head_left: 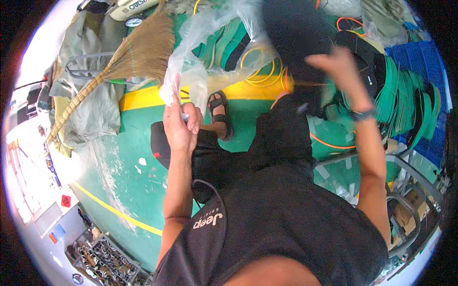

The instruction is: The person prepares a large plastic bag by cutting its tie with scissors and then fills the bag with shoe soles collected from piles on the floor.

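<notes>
My left hand [182, 121] is closed on the bunched edge of a clear plastic bag [200, 71], which spreads away from me. Through and beside the bag shows a stack of thin green-edged flat pieces [224, 45]. My right hand [341, 74], smeared by motion, is raised with its thumb toward the left, against a large black blurred thing [296, 38]. Whether the fingers grip it I cannot tell. To the right of that hand lie bundles of green-edged flat pieces [400, 102] with black faces.
A straw broom [143, 52] leans over grey sheeting [90, 105] at left. Yellow cord loops [262, 71] lie beyond my feet, and an orange cord [334, 144] crosses the green floor. Blue woven material [427, 66] and a grey metal frame [410, 167] stand at right.
</notes>
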The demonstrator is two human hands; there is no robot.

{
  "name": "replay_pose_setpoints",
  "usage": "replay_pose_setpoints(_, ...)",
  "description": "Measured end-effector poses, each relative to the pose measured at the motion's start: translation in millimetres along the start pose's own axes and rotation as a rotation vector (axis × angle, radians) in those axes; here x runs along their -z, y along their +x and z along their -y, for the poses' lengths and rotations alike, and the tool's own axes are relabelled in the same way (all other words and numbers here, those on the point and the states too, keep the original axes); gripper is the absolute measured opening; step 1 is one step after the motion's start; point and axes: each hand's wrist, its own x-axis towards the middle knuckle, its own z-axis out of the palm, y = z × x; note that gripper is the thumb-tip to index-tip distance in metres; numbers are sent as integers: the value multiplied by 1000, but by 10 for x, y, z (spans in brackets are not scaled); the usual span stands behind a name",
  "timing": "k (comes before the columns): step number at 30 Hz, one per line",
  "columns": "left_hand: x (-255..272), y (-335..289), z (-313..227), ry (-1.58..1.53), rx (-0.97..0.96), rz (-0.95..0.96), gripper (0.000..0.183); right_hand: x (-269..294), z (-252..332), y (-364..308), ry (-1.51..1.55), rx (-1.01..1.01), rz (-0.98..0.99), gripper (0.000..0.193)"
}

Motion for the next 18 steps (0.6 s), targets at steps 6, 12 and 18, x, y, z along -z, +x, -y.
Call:
replay_pose_setpoints(6, -18, -41, -28, -8, 2, -46, 46, -1873, -563, 1479, 403, -188, 551, 57)
replay_pose_setpoints(12, 185, -183, -94, 45, 209, -33, 50, -1800, -41, 2713, 468, 90, 124, 83)
replay_pose_setpoints(18, 213, 216, -56, 79, 145, -25, 28, -5, 449, 2326, 4, 548, -260, 27)
